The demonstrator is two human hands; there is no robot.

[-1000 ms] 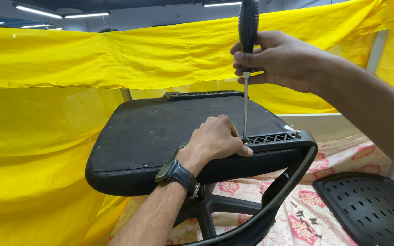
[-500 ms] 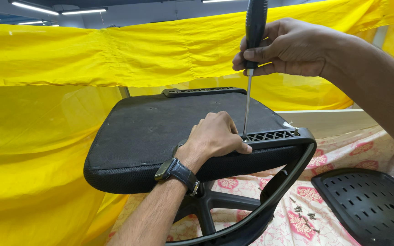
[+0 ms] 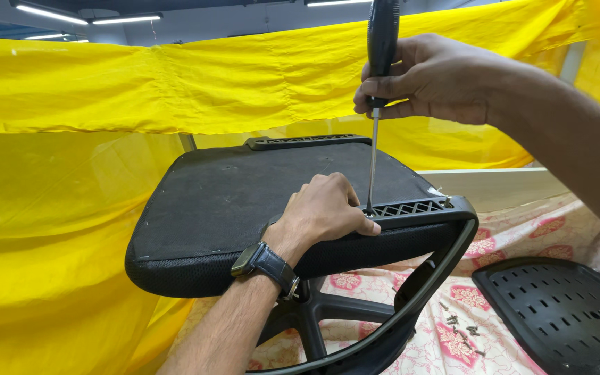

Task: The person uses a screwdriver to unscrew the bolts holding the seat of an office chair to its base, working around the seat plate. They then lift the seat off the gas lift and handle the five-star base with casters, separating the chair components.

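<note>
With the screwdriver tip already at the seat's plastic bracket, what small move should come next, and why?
Probably turn the screwdriver in place with steady downward pressure. The right hand grips its handle upright, the tip sits at the bracket edge, and the left hand braces the seat beside it. Whether the tip is seated in a screw cannot be told.

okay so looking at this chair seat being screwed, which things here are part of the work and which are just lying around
In use:
- screwdriver, upright, tip at the seat's slotted bracket
- right hand gripping its black handle
- left hand resting on the upturned chair seat
- slotted bracket along the seat's edge

Lying about:
- loose screws on the floral cloth
- perforated black panel
- yellow sheet behind
</note>
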